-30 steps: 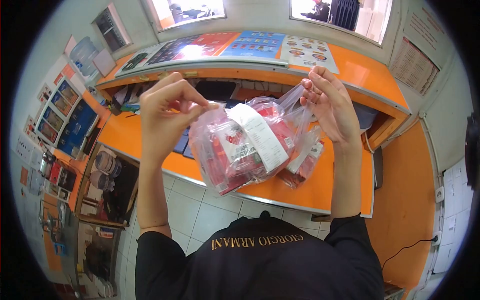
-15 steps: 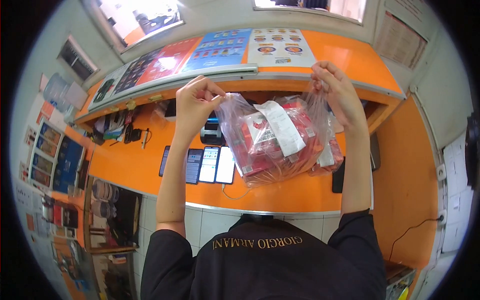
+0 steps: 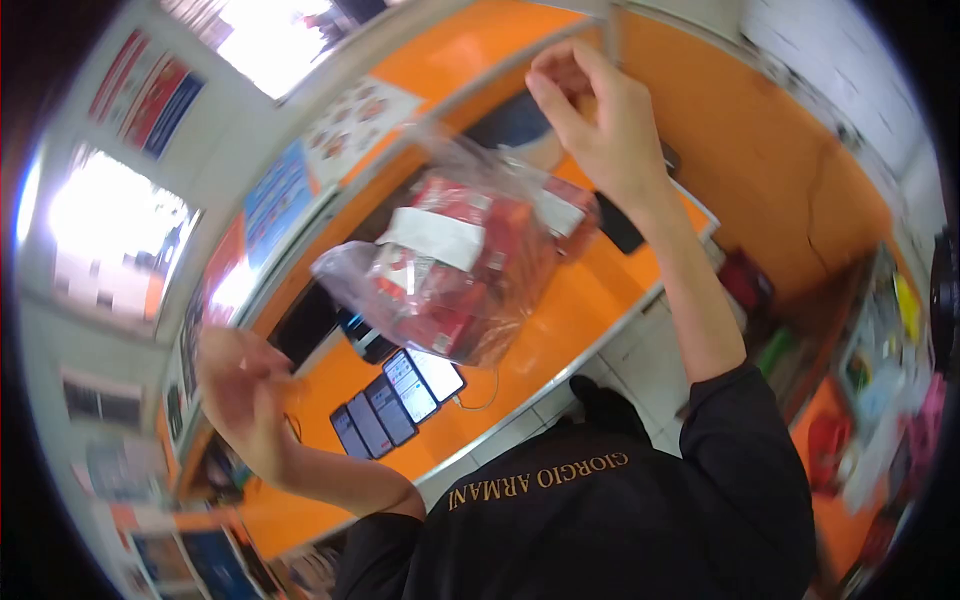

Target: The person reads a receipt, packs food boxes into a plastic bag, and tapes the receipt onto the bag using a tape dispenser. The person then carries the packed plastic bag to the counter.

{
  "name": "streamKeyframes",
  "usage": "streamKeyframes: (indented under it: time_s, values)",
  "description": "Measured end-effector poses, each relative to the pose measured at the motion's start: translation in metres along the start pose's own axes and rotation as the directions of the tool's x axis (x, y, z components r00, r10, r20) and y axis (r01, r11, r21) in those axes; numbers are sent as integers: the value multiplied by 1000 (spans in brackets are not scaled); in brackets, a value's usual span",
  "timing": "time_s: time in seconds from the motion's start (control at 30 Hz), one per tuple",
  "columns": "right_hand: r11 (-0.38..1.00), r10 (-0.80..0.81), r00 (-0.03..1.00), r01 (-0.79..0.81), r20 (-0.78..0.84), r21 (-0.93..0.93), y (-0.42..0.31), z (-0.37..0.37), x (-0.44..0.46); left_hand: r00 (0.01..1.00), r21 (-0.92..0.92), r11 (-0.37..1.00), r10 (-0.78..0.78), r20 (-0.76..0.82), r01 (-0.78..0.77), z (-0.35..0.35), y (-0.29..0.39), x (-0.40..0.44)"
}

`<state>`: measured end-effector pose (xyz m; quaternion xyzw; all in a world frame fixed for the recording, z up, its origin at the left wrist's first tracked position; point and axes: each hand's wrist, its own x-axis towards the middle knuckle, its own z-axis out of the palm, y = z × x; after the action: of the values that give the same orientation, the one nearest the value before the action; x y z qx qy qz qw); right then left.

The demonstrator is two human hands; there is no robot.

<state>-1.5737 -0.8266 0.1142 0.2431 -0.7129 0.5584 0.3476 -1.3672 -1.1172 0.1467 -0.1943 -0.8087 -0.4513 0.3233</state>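
A clear plastic bag [image 3: 510, 315] of red packages stands on the orange counter [image 3: 560, 320], a white paper receipt [image 3: 437, 237] lying on top inside or against it; I cannot tell which. Its handles hang loose, and neither hand touches it. My right hand [image 3: 605, 125] is raised beyond the bag to the right, fingers curled in toward the thumb with nothing visible between them. Left of the bag, my left hand [image 3: 235, 385] is smeared by motion, so its fingers do not show clearly. A smaller red package [image 3: 568, 215] with a white label sits beside the bag.
Several phones [image 3: 410, 385] lie in a row near the counter's front edge, with a white cable [image 3: 480, 400] at one. A dark device [image 3: 365, 335] stands behind them. A black phone-like object [image 3: 620, 222] lies at right. The raised shelf [image 3: 470, 70] bounds the back.
Both hands have let go of the bag's handles. My left hand has moved left and down, my right hand up and away. The view has turned to the right and tilted.
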Motion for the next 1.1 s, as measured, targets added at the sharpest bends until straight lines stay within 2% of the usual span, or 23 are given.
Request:
streamKeyframes:
  time_s: [0.03, 0.07, 0.1, 0.13, 0.17, 0.23, 0.27, 0.3, 0.33, 0.4, 0.43, 0.5, 0.53, 0.57, 0.6, 0.67, 0.7, 0.77, 0.83, 0.87, 0.93, 1.0, 1.1]
  values:
    - [1000, 3, 1000, -2, -24, 8, -1, -19, -29, 896, -396, 893, 342, 284, -215, 24, -7, 9]
    - [1000, 2, 999, -2, -47, 15, -3, -36, -64, 606, -752, 658, 612, 509, -33, 48, -14, 19]
    - [993, 110, 993, -108, -40, 53, -3, -50, -105, 387, -785, 598, 693, 608, 163, 82, 7, 15]
    - [972, 217, 976, -213, -26, 99, -3, -62, -153, 284, -762, 540, 714, 640, 358, 118, 32, 2]
    - [909, 415, 908, -411, 59, -66, 0, -80, -211, 139, -770, 462, 812, 567, 440, 150, 46, -16]
    - [666, 738, 671, -706, 75, -239, 10, -107, -351, 66, -754, 355, 883, 464, 552, 188, 85, -50]
    - [583, 785, 619, -724, 28, -369, 27, -120, -459, 5, -719, 336, 905, 426, 608, 199, 98, -69]
    - [342, 930, 358, -769, 80, -540, 5, -143, -528, -58, -678, 325, 921, 385, 660, 207, 109, -87]
    - [150, 988, 58, -628, 146, -764, -19, -168, -608, -71, -670, 321, 925, 372, 670, 215, 124, -99]
    - [-264, 924, -375, -475, -78, -840, -98, -214, -770, -113, -582, 170, 985, 133, 795, 233, 156, -122]
    - [-516, 760, -618, -386, -201, -765, -137, -240, -848, -114, -582, 156, 987, 109, 798, 240, 173, -135]
    - [-715, 554, -801, -318, -227, -623, -218, -282, -910, -123, -390, 50, 979, -165, 919, 260, 214, -164]
    - [-922, -10, -981, -67, 195, -381, -217, -317, -1018, -56, -344, -17, 978, -200, 939, 268, 236, -172]
    - [-978, 209, -977, -209, 53, -7, -261, -326, -1002, -80, -319, -6, 964, -255, 948, 278, 257, -190]
    - [-865, 324, -929, -367, -178, 342, -290, -327, -964, -55, -264, -22, 958, -281, 964, 289, 284, -203]
    - [-784, 414, -816, -545, -404, 297, -306, -361, -984, -18, -143, -38, 930, -368, 989, 311, 342, -245]
    - [-766, 598, -578, -615, -555, -186, -300, -380, -1033, 11, -49, -31, 932, -362, 998, 323, 366, -273]
    - [-730, 579, -619, -684, -531, 0, -302, -416, -1003, 110, 156, -71, 961, -255, 985, 335, 418, -296]
    - [-619, 597, -385, -780, -704, -98, -295, -441, -993, 208, 265, -127, 929, -305, 956, 342, 472, -308]
    - [-535, 603, -70, -774, -795, -338, -297, -452, -969, 194, 285, -105, 932, -305, 953, 337, 493, -311]
    - [-414, 618, -211, -906, -757, -85, -301, -499, -898, 314, 419, -266, 948, -47, 868, 326, 524, -320]
    - [-323, 609, -81, -934, -789, -153, -295, -553, -854, 367, 383, -322, 929, -50, 866, 340, 548, -339]
    - [-137, 450, 234, -936, -862, -325, -273, -642, -798, 449, 250, -466, 885, 127, 848, 365, 572, -345]
